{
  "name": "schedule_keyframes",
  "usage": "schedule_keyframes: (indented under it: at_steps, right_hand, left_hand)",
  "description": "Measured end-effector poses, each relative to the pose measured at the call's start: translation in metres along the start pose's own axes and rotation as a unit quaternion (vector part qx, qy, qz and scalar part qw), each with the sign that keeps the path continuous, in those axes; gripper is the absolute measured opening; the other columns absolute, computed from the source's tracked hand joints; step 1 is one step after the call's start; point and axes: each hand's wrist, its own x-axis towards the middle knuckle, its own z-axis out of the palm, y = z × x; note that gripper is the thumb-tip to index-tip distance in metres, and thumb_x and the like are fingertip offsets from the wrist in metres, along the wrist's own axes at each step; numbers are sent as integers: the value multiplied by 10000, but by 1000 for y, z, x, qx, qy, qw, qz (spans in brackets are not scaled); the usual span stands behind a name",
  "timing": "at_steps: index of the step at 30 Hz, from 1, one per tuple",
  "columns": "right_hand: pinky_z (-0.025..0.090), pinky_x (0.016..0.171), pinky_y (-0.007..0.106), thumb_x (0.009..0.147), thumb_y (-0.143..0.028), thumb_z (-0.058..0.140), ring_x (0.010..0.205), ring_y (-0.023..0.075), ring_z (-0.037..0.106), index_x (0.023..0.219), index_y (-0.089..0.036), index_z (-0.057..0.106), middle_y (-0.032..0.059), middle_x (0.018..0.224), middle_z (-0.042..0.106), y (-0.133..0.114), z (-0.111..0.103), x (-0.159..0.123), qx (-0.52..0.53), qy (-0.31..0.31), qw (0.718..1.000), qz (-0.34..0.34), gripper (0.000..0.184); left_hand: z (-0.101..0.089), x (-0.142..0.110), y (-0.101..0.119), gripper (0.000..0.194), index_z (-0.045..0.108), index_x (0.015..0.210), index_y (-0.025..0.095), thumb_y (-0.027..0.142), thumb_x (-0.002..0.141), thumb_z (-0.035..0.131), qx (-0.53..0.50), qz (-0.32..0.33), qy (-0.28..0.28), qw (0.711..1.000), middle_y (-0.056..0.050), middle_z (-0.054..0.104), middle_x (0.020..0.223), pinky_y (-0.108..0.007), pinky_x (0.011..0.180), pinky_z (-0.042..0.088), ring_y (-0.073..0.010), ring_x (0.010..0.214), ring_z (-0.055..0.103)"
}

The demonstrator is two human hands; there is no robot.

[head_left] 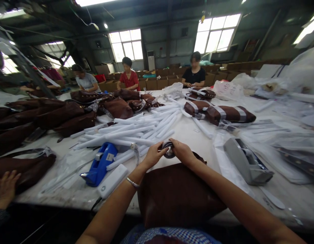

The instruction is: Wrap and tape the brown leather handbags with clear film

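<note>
Left hand (155, 155): fingers and thumb closed on the near side of a dark coil (169, 154), partly clear-wrapped; metal bangle (133, 182) at the wrist. Right hand (182, 152): fingers gripping the same coil from its other side. Coil position: between both hands, just beyond the upper edge of one large brown bag (179, 198), which lies at the near table edge beneath the forearms.

To the left: one white box (113, 181); one blue tape dispenser (99, 166); a co-worker's hand (6, 188) on a brown handbag (32, 167). To the right: one grey tape dispenser (244, 162).

Farther out: loose pile of white rolls (136, 130); brown bag with clear bands (230, 114); heaped brown studded bags (63, 115). Across the table (197, 135): three people, one in a red top (130, 80).
</note>
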Motion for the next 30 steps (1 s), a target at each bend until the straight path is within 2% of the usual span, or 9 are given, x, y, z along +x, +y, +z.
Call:
schedule_keyframes:
  at_steps: [6, 11, 14, 16, 17, 19, 24, 27, 30]
  right_hand:
    - [427, 1072, 489, 923, -171, 471, 1226, 298, 558, 1434, -135, 443, 176, 1338, 577, -2, -8, -6, 91, -16, 995, -26, 513]
    - [467, 1038, 433, 982, -491, 507, 1189, 277, 590, 1349, -188, 574, 98, 1268, 650, 5, -33, -1, 219, -124, 966, -56, 480]
    - [520, 903, 371, 1013, -661, 357, 1032, 247, 642, 1215, -177, 661, 87, 1126, 697, 11, -48, 9, 364, -234, 901, 19, 606]
    - [511, 792, 312, 963, -707, 474, 890, 210, 634, 1137, -166, 685, 73, 1028, 701, 14, -54, 15, 445, -297, 842, 70, 606]
    - [496, 751, 288, 915, -703, 580, 846, 194, 617, 1114, -164, 691, 64, 997, 696, 15, -55, 16, 465, -319, 822, 81, 586]
    - [466, 674, 250, 846, -669, 706, 786, 170, 591, 1113, -170, 696, 52, 964, 688, 15, -56, 17, 472, -341, 809, 78, 567]
    - [416, 562, 194, 783, -600, 802, 666, 120, 558, 1132, -186, 700, 31, 898, 678, 5, -60, 9, 525, -377, 758, 88, 551]
    - [467, 638, 208, 774, -531, 827, 731, 140, 604, 1083, -167, 713, 41, 912, 684, -2, -66, 3, 546, -364, 750, 86, 491]
    - [493, 845, 260, 797, -491, 810, 915, 189, 640, 1084, -155, 716, 65, 1010, 697, -6, -70, 1, 556, -329, 759, 75, 453]
  left_hand:
    - [-9, -4, -11, 421, 682, 1179, 180, 447, 854, 681, 40, 27, 34, 998, -89, 693, 1117, -346, 989, 417, -276, 1067, 597]
    - [-25, -5, -6, 399, 718, 1158, 193, 410, 823, 729, 50, 44, -8, 998, -70, 718, 1046, -333, 973, 430, -262, 994, 627]
    - [-31, -6, 3, 393, 720, 1170, 206, 371, 814, 745, 54, 60, -29, 996, -66, 712, 1084, -321, 987, 425, -256, 1022, 623]
    - [-33, -7, 9, 400, 715, 1187, 206, 354, 816, 745, 57, 71, -43, 995, -68, 705, 1115, -321, 993, 420, -258, 1042, 617]
    - [-34, -8, 13, 398, 714, 1191, 205, 349, 821, 741, 58, 76, -52, 994, -69, 703, 1121, -320, 991, 419, -258, 1044, 616]
    - [-36, -11, 20, 386, 718, 1183, 203, 344, 825, 739, 58, 84, -70, 992, -66, 706, 1105, -315, 973, 426, -255, 1029, 620]
    - [-43, -17, 38, 389, 715, 1195, 218, 347, 829, 746, 68, 112, -112, 985, -63, 706, 1105, -302, 937, 444, -252, 1019, 628]
    - [-45, -15, 49, 392, 707, 1219, 226, 337, 844, 736, 86, 145, -138, 976, -72, 697, 1128, -292, 948, 440, -250, 1042, 627]
    - [-45, -8, 55, 397, 701, 1237, 222, 315, 852, 727, 89, 161, -149, 972, -81, 688, 1153, -292, 972, 433, -254, 1074, 623]
